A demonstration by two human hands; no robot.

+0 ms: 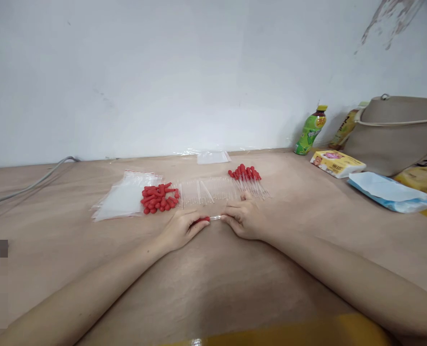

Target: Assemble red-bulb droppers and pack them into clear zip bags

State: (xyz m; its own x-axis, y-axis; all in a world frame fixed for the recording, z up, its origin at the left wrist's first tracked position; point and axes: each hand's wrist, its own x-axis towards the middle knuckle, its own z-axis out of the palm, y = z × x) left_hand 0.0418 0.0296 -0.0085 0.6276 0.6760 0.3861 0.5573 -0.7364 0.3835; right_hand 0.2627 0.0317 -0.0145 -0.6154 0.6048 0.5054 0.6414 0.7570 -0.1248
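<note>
My left hand [185, 228] pinches a red rubber bulb [204, 219], which meets the end of a clear tube [215, 217]. Fingers of my right hand [242, 218] close on the other end of that tube. Beyond my left hand lies a pile of red bulbs [159, 199]. A row of clear tubes [193, 191] is laid out beside the pile, behind both hands. Behind my right hand, several tubes with red bulbs on their ends [246, 174] lie together. Clear plastic bags [126, 196] are stacked left of the loose bulbs.
Against the wall is a small white packet [213, 157]. A green bottle [311, 130], a yellow tissue pack [337, 163], a blue-and-white packet [389, 191] and a grey bag [396, 134] stand or lie at the right. A grey cable [36, 182] runs along the left.
</note>
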